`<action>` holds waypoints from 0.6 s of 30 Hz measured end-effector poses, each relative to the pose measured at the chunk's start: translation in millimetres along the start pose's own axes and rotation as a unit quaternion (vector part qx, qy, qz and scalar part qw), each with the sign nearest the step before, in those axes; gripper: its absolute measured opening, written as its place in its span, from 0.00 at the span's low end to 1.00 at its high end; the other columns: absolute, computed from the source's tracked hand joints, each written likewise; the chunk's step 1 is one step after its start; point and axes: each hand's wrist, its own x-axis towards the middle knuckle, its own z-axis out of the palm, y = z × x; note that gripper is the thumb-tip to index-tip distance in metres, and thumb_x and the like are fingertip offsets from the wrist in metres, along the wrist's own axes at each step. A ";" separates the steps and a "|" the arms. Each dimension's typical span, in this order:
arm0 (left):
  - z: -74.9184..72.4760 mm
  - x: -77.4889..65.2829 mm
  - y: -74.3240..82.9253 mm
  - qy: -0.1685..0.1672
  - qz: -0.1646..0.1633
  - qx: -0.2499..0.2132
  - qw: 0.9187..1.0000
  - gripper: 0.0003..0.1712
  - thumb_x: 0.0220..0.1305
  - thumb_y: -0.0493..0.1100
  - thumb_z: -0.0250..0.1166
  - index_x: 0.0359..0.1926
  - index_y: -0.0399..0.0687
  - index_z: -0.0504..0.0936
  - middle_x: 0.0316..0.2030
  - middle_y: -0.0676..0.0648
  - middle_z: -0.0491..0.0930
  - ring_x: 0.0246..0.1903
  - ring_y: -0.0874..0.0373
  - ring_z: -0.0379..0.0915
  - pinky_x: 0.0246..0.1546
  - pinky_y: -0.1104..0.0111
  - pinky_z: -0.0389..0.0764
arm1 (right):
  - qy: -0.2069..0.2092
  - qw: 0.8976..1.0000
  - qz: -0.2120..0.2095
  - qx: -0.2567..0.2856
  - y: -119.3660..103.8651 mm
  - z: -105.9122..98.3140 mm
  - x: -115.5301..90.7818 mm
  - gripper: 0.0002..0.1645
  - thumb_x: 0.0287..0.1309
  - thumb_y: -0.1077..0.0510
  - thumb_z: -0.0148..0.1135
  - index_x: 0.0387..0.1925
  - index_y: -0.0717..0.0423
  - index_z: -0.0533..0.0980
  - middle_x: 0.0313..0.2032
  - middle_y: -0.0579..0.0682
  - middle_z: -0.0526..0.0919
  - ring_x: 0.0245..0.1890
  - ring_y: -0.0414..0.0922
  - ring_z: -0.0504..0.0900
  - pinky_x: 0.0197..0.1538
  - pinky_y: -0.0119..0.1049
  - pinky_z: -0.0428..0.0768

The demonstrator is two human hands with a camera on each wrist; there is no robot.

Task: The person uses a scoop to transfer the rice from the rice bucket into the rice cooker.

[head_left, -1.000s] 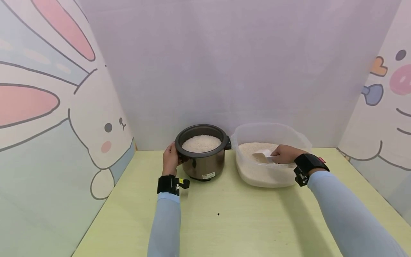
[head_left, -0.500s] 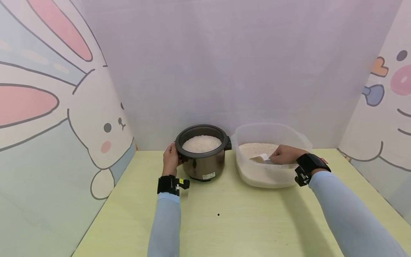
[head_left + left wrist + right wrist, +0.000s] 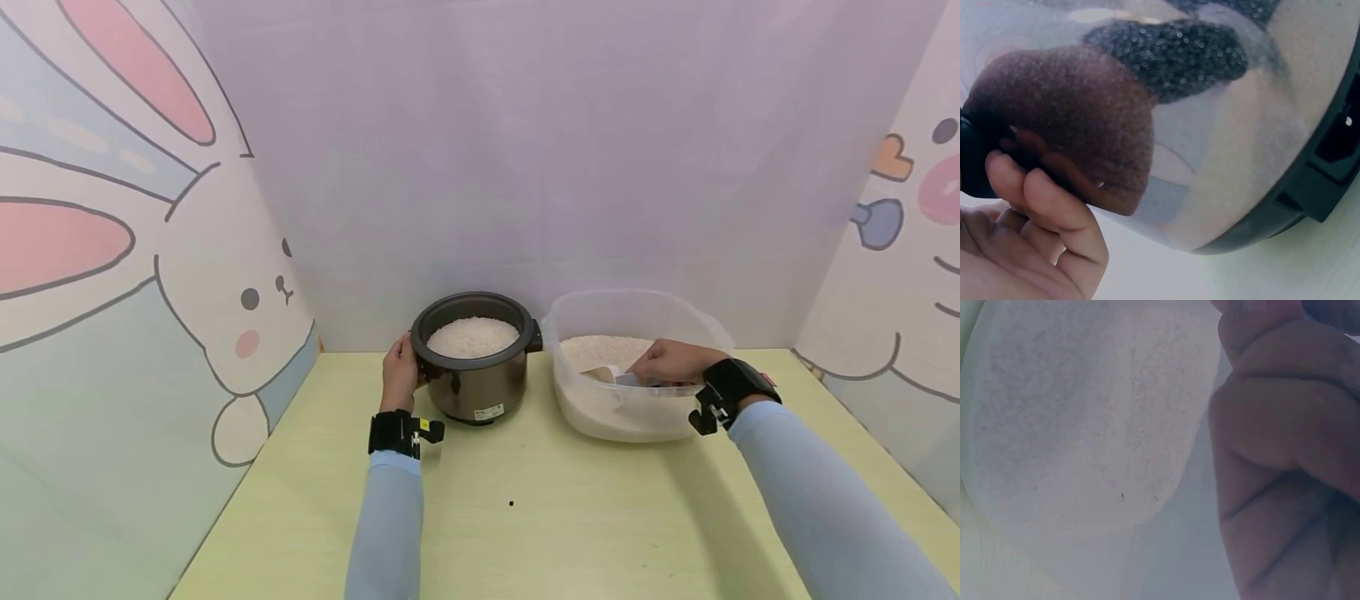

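A dark metallic rice cooker (image 3: 480,387), lidless, stands near the back wall with white rice (image 3: 472,337) inside. My left hand (image 3: 400,375) grips its left side; in the left wrist view the fingers (image 3: 1063,203) curl at the black handle (image 3: 974,159) beside the shiny body. To the right, a translucent plastic bin (image 3: 637,308) holds more rice (image 3: 596,348). Reaching in over its front rim, my right hand (image 3: 671,362) grips a scoop (image 3: 602,374), tilted in the rice. The right wrist view shows curled fingers (image 3: 1285,425); the handle is mostly hidden there.
Both containers stand close together on a pale yellow-green table (image 3: 480,542), against a lilac backdrop (image 3: 525,167). Printed cartoon panels close off the left and right sides. A small black speck (image 3: 512,503) lies on the table in front of the cooker.
In the bin, the scoop has shifted slightly left and turned, with the right hand turning along. The left hand still holds the rice cooker in the same place.
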 end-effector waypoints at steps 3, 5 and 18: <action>-1.2 0.4 1.5 0.000 0.000 0.002 1.000 0.30 0.78 0.64 0.51 0.67 0.51 0.76 0.34 0.48 0.71 0.24 0.60 0.69 0.28 0.69 0.78 | -0.002 1.000 -0.001 0.022 -1.7 -0.5 -1.9 0.17 0.67 0.62 0.56 0.50 0.65 0.85 0.55 0.62 0.84 0.14 0.36 0.58 0.22 0.30 0.63; -1.5 0.0 1.1 0.001 -0.002 0.002 1.000 0.30 0.78 0.64 0.51 0.67 0.51 0.76 0.36 0.47 0.72 0.25 0.59 0.70 0.29 0.69 0.79 | -0.002 1.000 -0.002 0.031 -1.9 -0.6 -3.2 0.17 0.67 0.62 0.56 0.50 0.65 0.85 0.51 0.60 0.86 0.14 0.36 0.59 0.23 0.30 0.64; -2.0 -1.0 0.2 0.000 0.001 0.004 1.000 0.31 0.77 0.65 0.51 0.67 0.51 0.77 0.35 0.47 0.71 0.27 0.58 0.71 0.30 0.69 0.79 | -0.020 0.983 -0.009 0.183 -3.6 -2.5 -12.0 0.29 0.67 0.65 0.50 0.65 0.82 0.66 0.23 0.48 0.78 0.14 0.34 0.60 0.21 0.28 0.61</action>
